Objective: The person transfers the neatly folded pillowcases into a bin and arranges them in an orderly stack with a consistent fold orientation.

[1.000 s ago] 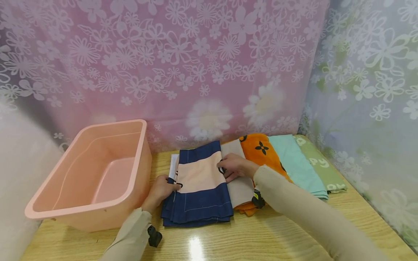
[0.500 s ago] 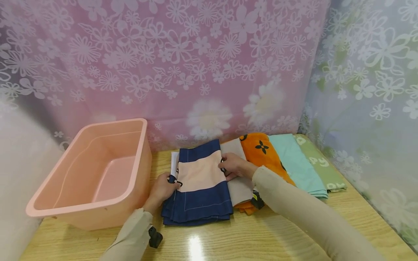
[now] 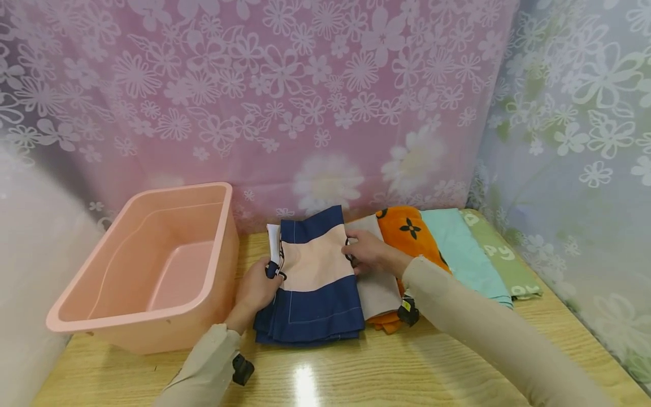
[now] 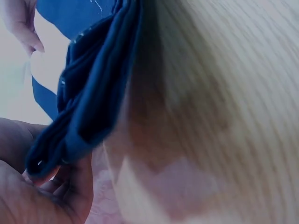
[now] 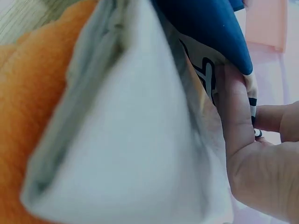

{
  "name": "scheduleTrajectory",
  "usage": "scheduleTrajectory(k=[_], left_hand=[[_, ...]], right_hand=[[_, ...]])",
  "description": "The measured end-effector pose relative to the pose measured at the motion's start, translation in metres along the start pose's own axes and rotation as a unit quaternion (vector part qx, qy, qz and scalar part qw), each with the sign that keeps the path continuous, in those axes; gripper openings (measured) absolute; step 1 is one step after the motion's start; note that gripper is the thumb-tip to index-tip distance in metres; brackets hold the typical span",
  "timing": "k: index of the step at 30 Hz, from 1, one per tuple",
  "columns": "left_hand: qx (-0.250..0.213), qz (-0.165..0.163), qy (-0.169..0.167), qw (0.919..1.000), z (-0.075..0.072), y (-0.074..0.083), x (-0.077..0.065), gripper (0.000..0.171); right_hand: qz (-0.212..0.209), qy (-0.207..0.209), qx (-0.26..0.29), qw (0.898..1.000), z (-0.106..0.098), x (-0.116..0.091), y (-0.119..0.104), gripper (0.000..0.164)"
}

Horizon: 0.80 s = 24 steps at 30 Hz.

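Between both hands is a folded navy and cream cloth (image 3: 317, 263) with dark lettering along its edges. The left hand (image 3: 258, 285) pinches its left edge, thumb on top; in the left wrist view the stacked navy layers (image 4: 93, 88) run into that grip. At the right edge the right hand (image 3: 371, 251) pinches the cloth, with fingers behind it and thumb in front in the right wrist view. A folded grey cloth (image 3: 378, 294) lies right beside and partly under the right hand. The far edge of the navy cloth is raised toward the curtain.
A pink plastic tub (image 3: 224, 249) stands left of the left hand. To the right lie an orange cloth (image 3: 407, 226), a mint cloth (image 3: 465, 254) and a green cloth (image 3: 500, 251), side by side on the wooden table (image 3: 407, 373). A floral curtain (image 3: 325, 113) hangs behind.
Both hands have shifted slightly away from the body, and the navy and cream cloth's far edge has risen with them. The head view has shifted a little. Both grips stay the same.
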<state>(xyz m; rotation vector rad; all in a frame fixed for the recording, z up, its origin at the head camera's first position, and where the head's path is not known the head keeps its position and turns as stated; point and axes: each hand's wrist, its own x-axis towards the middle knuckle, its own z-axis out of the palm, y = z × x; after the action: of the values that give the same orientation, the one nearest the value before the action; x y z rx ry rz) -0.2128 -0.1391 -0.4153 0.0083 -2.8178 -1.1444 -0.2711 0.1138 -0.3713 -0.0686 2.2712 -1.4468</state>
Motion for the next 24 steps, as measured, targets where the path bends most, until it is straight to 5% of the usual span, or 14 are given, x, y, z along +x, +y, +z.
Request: scheduleTrajectory(k=[15, 24], left_hand=[[-0.004, 0.023, 0.028, 0.9993, -0.026, 0.039, -0.011, 0.030], [0.010, 0.053, 0.002, 0.9985, -0.047, 0.066, -0.014, 0.036]], right_hand=[[-0.026, -0.024, 0.020, 0.999, -0.029, -0.024, -0.032, 0.051], [-0.066, -0.056, 0.016, 0.996, -0.047, -0.047, -0.054, 0.059]])
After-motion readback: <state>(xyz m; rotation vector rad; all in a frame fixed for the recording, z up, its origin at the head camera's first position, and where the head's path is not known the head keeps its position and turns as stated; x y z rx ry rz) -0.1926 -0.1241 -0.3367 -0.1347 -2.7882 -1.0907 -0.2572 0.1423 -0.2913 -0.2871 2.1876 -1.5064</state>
